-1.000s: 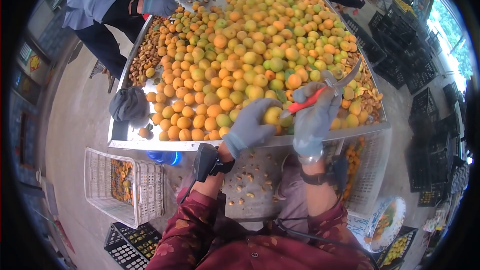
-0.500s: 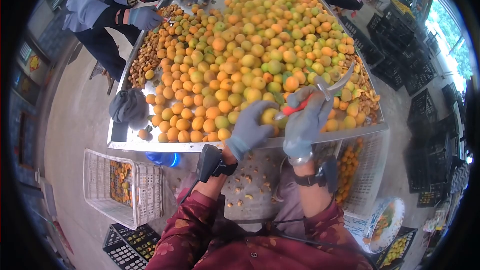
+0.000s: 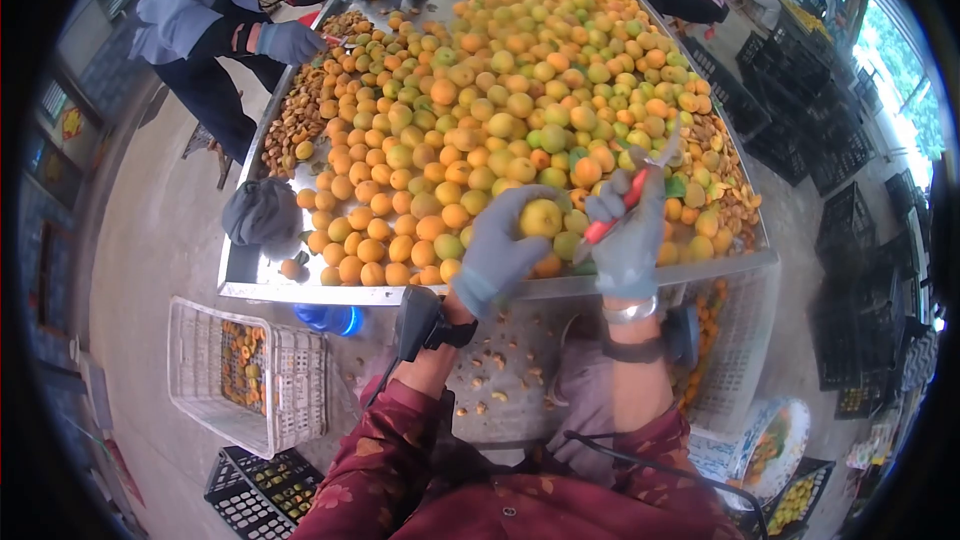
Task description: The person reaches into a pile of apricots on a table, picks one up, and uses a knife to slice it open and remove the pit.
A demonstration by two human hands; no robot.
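One apricot (image 3: pixel 541 217) gripped between left hand (image 3: pixel 497 248) fingers, right hand (image 3: pixel 628 240) fingers clenched round red-handled knife (image 3: pixel 613 208)

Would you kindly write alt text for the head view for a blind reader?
A gloved left hand holds an apricot while the gloved right hand grips a red-handled knife beside it, at the near edge of a metal table heaped with apricots. A white basket sits below at left; another person's gloved hand is farther along.
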